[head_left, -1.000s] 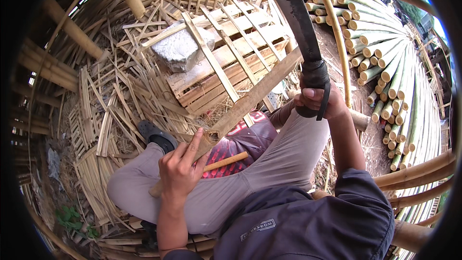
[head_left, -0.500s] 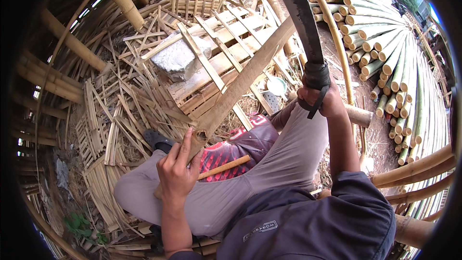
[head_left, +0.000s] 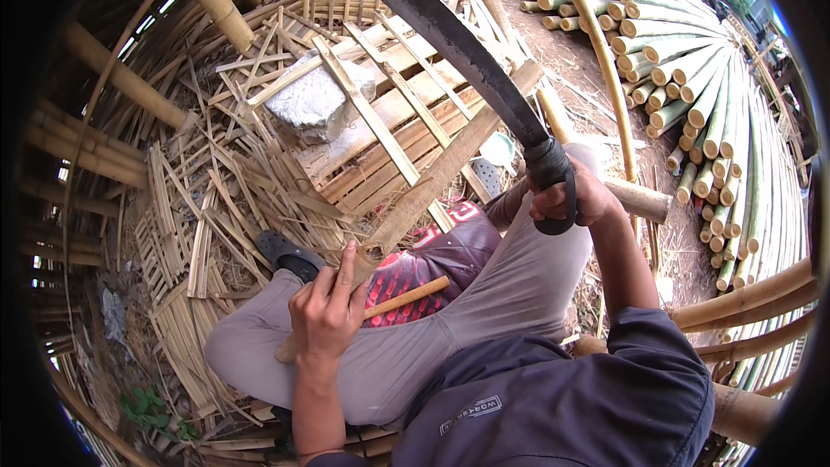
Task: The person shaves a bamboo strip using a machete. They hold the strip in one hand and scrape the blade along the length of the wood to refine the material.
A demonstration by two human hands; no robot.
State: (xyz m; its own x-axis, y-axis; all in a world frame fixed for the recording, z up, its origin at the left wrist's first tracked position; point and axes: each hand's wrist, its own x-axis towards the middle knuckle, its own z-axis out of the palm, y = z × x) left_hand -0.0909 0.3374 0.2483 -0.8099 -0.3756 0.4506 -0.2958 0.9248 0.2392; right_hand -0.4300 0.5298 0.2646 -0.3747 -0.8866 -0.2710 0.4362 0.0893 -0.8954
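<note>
The right hand [head_left: 575, 199] is clamped on a machete [head_left: 467, 56], raised clear to the far right; the left hand [head_left: 327, 316] grips the bamboo slat [head_left: 441, 175] near the lap, steadying it.

An open-air bamboo workshop in daylight: a wooden pallet [head_left: 406, 134] lies on dirt ground littered with split bamboo strips [head_left: 216, 233], a grey stone block [head_left: 316, 104] resting on it. Cut bamboo poles [head_left: 718, 112] are stacked at right; thick poles [head_left: 112, 86] frame the left side.
</note>
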